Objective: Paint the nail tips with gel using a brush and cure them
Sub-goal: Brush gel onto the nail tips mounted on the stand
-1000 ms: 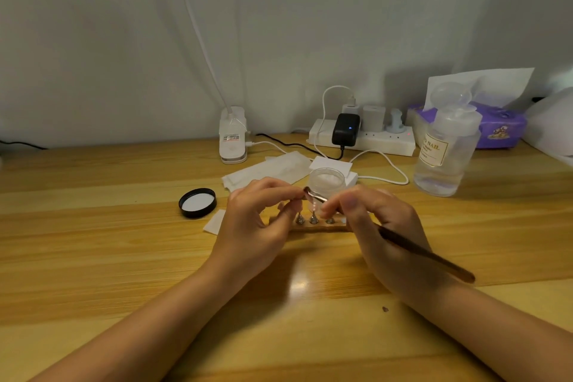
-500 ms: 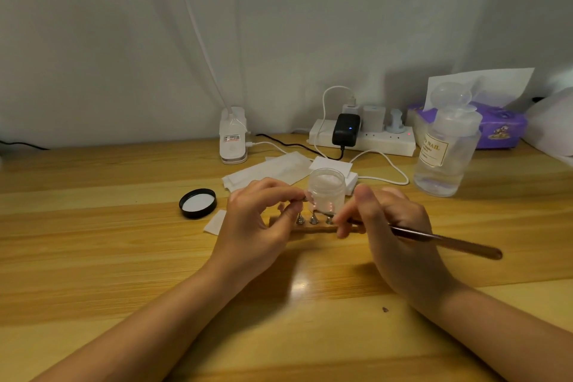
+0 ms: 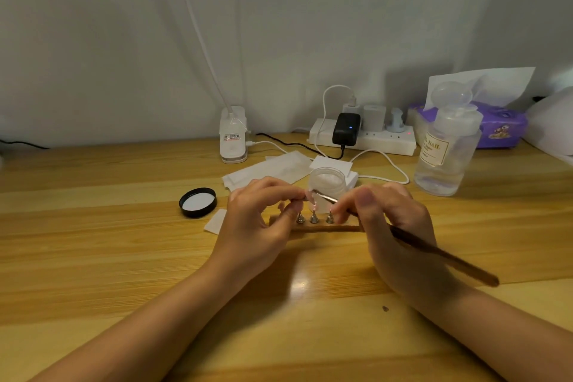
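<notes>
- one round black jar lid with a white liner (image 3: 197,202) lies on the pale wooden desk (image 3: 93,242), left of the hands, so the gel is already opened.
- the left hand (image 3: 257,226) pinches one small pink nail tip (image 3: 309,194) between thumb and forefinger, lifted just above the stand.
- one low wooden stand (image 3: 325,228) sits between the hands; three small silver cone holders (image 3: 314,218) show on it, and any others would be hidden behind the fingers.
- one frosted clear gel jar (image 3: 328,186) stands open just behind the stand.
- the right hand (image 3: 393,226) grips one long brown-handled brush (image 3: 434,253) like a pen, its metal end touching the held tip.
- judging by this, painting is under way on one tip; i cannot tell how many are already coated.
- curing looks not yet begun. a white clip-base lamp (image 3: 233,136) stands at the back, but whether it is the curing light is unclear.
- at the back right: one white power strip (image 3: 372,139), one clear labelled pump bottle (image 3: 443,152), one purple tissue pack (image 3: 502,127).
</notes>
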